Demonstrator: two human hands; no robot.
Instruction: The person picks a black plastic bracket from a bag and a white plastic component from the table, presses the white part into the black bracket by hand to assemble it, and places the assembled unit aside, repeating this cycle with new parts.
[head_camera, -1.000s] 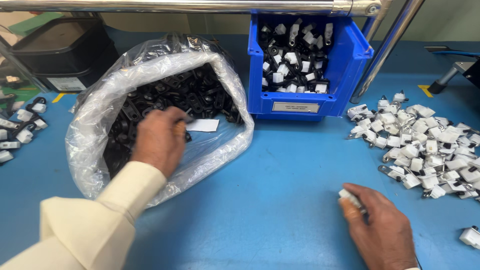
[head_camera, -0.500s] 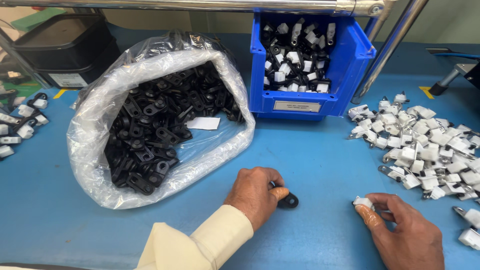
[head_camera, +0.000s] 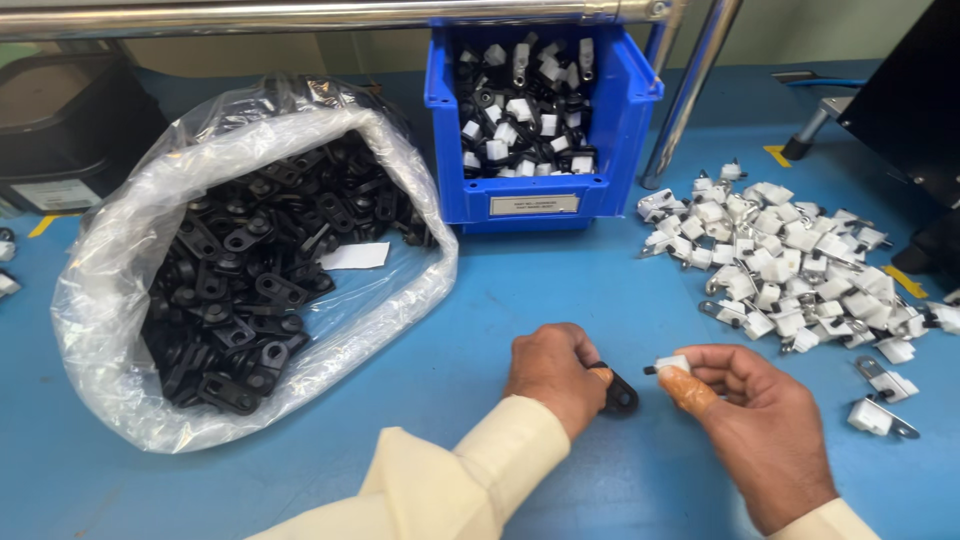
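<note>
Your left hand (head_camera: 552, 372) is low in the middle of the blue table (head_camera: 520, 290), with the fingers curled closed around a small black plastic clip (head_camera: 617, 390). Only the rounded end of the clip with its hole shows past your fingers, and it lies close to the table surface. Your cream sleeve (head_camera: 470, 470) comes up from the bottom edge.

Your right hand (head_camera: 760, 420) is just beside the left one, a little to the right. Its thumb and fingers pinch a small white plastic piece (head_camera: 670, 364), which points its dark tip toward the black clip. The two parts are near each other but apart; a small gap is between them. Your right thumb has an orange-brown covering at the tip.

To the left, an open clear plastic bag (head_camera: 120, 300) lies on the table, full of many black clips of the same kind, and a small white paper slip (head_camera: 355, 256) lies at its mouth. Behind your hands stands a blue storage bin (head_camera: 620, 130) with a label on the front; it holds parts in black and white together. To the right, a loose heap of white pieces with metal pins (head_camera: 780, 265) spreads over the table, and two of them (head_camera: 880, 400) lie apart, near your right hand. A metal pole (head_camera: 690, 90) rises beside the bin.
</note>
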